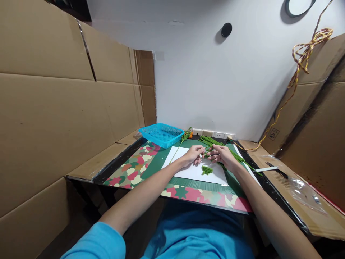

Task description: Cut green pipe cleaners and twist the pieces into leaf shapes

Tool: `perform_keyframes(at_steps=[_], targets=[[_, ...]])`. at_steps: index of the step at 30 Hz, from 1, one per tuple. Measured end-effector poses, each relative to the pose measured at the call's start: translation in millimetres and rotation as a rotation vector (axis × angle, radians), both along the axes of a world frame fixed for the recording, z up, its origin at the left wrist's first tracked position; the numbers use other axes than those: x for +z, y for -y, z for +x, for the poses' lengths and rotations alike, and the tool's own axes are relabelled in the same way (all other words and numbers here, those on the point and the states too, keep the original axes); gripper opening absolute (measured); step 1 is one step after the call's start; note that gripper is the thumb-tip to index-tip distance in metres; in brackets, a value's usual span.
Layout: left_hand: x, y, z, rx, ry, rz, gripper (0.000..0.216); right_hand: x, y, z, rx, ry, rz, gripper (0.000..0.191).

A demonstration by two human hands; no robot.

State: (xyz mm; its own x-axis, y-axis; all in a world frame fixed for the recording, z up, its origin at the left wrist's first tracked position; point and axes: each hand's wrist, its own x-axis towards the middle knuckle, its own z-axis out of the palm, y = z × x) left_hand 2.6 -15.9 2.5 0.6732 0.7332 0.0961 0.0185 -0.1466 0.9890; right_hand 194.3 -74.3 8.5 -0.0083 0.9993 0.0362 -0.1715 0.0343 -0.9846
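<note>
My left hand (pixel 193 154) and my right hand (pixel 223 154) are close together above a white sheet of paper (pixel 185 174). Between them runs a thin green pipe cleaner (pixel 207 148), pinched at either side by the fingers. A small bundle of short, bent green pipe cleaner pieces (pixel 207 170) rests on the paper just below the hands. Long green pipe cleaners (pixel 206 140) lie behind and under my right hand, reaching toward the right edge of the table. Part of the held piece is hidden by the fingers.
A blue plastic basket (pixel 161 136) stands at the back left, beside a green-stemmed orange pipe cleaner flower (pixel 188 135). Power sockets (pixel 207 133) line the wall's foot. Scissors (pixel 277 169) and a clear plastic bag (pixel 304 192) lie at right. Cardboard walls (pixel 107 108) flank the table.
</note>
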Motion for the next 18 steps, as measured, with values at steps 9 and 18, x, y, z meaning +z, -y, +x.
perform_keyframes(at_steps=[9, 18], targets=[[0.1, -1.7, 0.7, -0.013, -0.016, -0.024, 0.045, -3.1, -2.6, 1.3, -0.004, 0.005, -0.024, 0.031], [2.1, 0.9, 0.4, -0.001, -0.03, -0.045, 0.043, -3.3, -3.5, -0.4, 0.0, -0.051, -0.021, 0.025]])
